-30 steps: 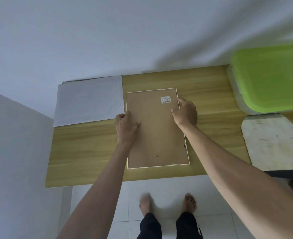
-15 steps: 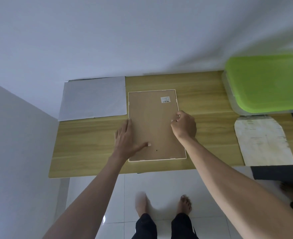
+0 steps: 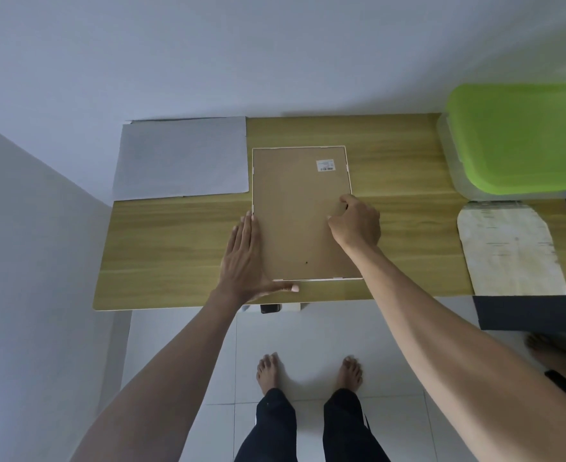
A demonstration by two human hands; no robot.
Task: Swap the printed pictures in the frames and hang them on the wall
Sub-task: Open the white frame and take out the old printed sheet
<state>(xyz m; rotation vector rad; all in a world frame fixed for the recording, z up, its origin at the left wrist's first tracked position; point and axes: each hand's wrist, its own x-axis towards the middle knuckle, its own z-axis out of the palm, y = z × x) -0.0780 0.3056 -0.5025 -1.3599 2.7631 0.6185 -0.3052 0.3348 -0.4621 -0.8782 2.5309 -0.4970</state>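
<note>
A picture frame [image 3: 295, 208] lies face down on the wooden table [image 3: 174, 248], its brown backing board up and a thin white rim around it. A small barcode sticker sits near its far right corner. My left hand [image 3: 246, 261] lies flat and spread at the frame's near left corner, thumb along the near edge. My right hand [image 3: 355, 221] rests on the frame's right edge, fingers curled and pinching at the rim; what the fingertips grip is hidden. A blank grey-white sheet [image 3: 181, 158] lies left of the frame at the back.
A clear plastic box with a green lid [image 3: 521, 138] stands at the back right. A worn whitish board with rounded corners [image 3: 508, 248] lies in front of it. Walls close in at the back and left. Another person's foot [image 3: 541, 345] shows at the right.
My left hand slid from the frame's left edge down to its near left corner and spread flat. My right hand moved down along the right edge. The view shifted slightly.
</note>
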